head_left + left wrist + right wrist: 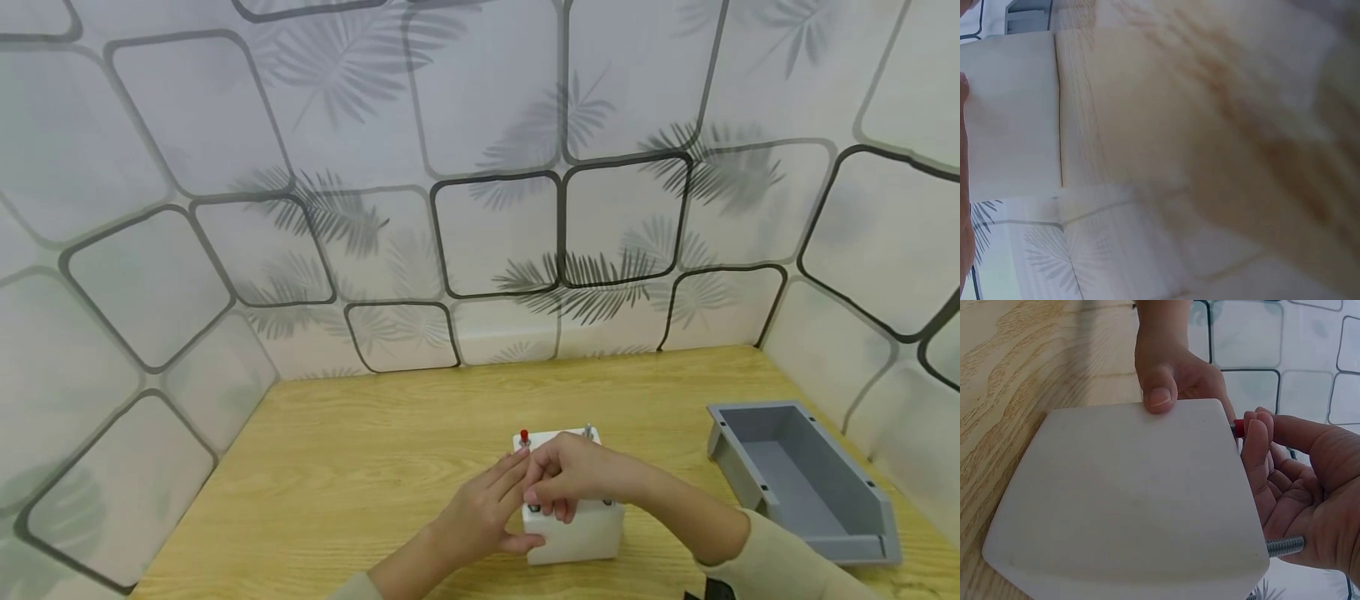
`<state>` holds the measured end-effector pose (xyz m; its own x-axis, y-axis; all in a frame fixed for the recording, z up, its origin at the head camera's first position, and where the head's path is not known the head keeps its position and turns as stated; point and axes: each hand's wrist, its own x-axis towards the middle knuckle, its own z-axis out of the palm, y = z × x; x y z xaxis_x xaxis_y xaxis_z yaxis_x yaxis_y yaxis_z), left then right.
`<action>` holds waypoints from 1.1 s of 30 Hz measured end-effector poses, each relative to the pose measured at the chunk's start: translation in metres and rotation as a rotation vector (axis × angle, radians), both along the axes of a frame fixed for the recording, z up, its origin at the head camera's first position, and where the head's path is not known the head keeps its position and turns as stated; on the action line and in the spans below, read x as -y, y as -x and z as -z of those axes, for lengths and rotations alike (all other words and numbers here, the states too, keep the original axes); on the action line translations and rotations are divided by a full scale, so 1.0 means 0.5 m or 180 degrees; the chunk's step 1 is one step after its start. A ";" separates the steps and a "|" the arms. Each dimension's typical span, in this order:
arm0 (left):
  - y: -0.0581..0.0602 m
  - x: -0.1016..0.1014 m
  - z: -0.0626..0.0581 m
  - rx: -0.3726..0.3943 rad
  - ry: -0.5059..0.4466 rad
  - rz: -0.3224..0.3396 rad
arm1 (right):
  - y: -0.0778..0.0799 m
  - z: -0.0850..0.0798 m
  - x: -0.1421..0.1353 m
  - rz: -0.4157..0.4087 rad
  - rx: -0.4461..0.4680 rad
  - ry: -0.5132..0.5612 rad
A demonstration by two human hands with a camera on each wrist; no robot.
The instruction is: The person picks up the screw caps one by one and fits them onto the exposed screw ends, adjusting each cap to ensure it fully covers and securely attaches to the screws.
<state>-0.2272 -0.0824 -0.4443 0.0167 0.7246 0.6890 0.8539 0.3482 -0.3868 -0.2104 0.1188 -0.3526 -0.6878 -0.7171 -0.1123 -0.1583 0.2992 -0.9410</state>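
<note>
A white block (573, 537) stands on the table with upright threaded bolts (1285, 545) on its top. A red cap (524, 436) sits on the far left bolt. My left hand (480, 508) holds the block's left side, its thumb on the front face and its fingers reaching along the top edge. With thumb and fingertips, my right hand (573, 471) pinches another small red cap (1239, 428) at the near left bolt. In the left wrist view, one side of the white block (1013, 115) shows, with only a strip of the hand at the left edge.
To the right on the wooden table (360, 450) stands a grey open bin (810, 475). Patterned wall panels (495, 233) close off the back and both sides.
</note>
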 end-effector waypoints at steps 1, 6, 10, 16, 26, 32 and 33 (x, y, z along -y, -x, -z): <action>0.000 0.000 0.000 0.0008 0.0000 0.0000 | 0.000 0.000 0.000 -0.0007 0.0001 0.0000; -0.001 0.001 0.000 0.0013 -0.0008 0.0008 | 0.000 0.001 0.001 -0.0032 0.0011 -0.0004; -0.001 0.001 0.000 0.0005 -0.0006 0.0001 | 0.001 0.001 0.001 -0.0042 0.0021 -0.0018; -0.001 0.001 -0.001 -0.0018 0.0008 -0.0020 | 0.003 -0.001 0.002 0.0003 0.0043 -0.0049; -0.001 0.000 0.000 0.0004 0.0025 -0.0034 | 0.000 -0.006 0.005 0.0091 0.0050 -0.0156; -0.002 -0.001 0.000 0.0001 0.0025 -0.0024 | 0.002 -0.003 0.003 0.0091 0.0037 -0.0206; -0.002 -0.001 -0.001 0.0004 0.0025 -0.0021 | 0.002 -0.003 0.003 0.0081 0.0039 -0.0210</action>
<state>-0.2262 -0.0821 -0.4440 0.0109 0.7301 0.6832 0.8520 0.3508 -0.3886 -0.2115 0.1173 -0.3513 -0.7040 -0.6902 -0.1673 -0.1384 0.3644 -0.9209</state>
